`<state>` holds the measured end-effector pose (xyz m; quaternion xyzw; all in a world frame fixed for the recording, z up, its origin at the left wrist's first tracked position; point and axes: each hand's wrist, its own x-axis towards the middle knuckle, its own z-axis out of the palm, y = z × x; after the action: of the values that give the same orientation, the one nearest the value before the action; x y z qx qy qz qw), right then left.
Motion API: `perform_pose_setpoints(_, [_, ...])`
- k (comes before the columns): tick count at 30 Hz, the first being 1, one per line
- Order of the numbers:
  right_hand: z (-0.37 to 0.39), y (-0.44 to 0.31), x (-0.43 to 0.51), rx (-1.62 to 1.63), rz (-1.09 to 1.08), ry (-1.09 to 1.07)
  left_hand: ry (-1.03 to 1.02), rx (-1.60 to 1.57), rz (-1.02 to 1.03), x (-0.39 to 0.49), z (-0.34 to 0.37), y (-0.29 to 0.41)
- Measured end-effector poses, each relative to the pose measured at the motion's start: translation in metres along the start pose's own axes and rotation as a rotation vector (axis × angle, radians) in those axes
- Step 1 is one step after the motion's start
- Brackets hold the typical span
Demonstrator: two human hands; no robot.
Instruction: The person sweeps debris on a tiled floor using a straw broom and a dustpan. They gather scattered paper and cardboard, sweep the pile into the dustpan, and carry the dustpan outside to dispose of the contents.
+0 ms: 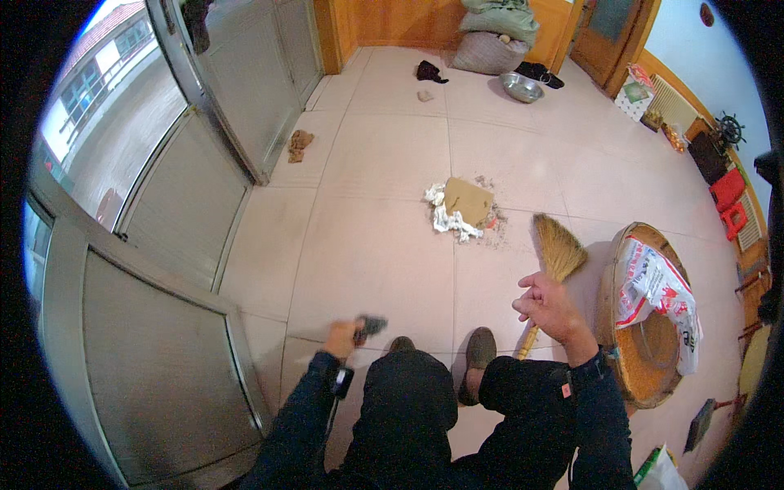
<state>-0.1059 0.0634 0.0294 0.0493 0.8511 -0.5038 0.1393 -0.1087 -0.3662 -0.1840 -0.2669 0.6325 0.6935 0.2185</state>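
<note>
My left hand (341, 339) grips a small dark object (370, 329), too blurred to name. It is held out in front of my left knee. Over the handle of a straw broom (558, 248), my right hand (548, 306) has its fingers apart and loosely bent, with nothing visible in them. The broom's bristles point away from me, and part of its handle is hidden behind that hand. Farther out on the tiles, a piece of brown cardboard (468, 201) lies among crumpled white tissue (454, 224) and scattered dark debris (501, 223).
At my right, a round woven basket (618, 343) stands tilted on edge, a printed plastic bag (658, 282) over it. A metal basin (520, 89) and stacked sacks (490, 52) are at the back. Brown cloth (300, 146) lies near the metal door (177, 196) at left.
</note>
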Motion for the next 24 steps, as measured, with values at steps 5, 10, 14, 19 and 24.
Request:
perform_pose_setpoints(5, [-0.005,0.007,0.002,0.025,0.049,0.032,-0.176,-0.478,0.487,0.093,0.074,0.190])
perform_pose_setpoints(10, [-0.011,-0.001,-0.001,0.042,-0.034,0.078,-0.142,-0.075,0.529,0.060,0.091,0.217])
perform_pose_setpoints(14, [-0.038,0.004,-0.015,0.001,-0.164,0.276,-0.162,0.813,0.295,0.020,0.043,0.121])
perform_pose_setpoints(19, [-0.091,0.077,-0.055,-0.241,-0.208,0.554,-0.411,1.229,0.517,-0.088,-0.028,-0.005])
perform_pose_setpoints(24, [-0.049,0.206,-0.142,-0.766,0.142,0.363,-0.360,0.956,-0.103,-0.201,-0.059,-0.074])
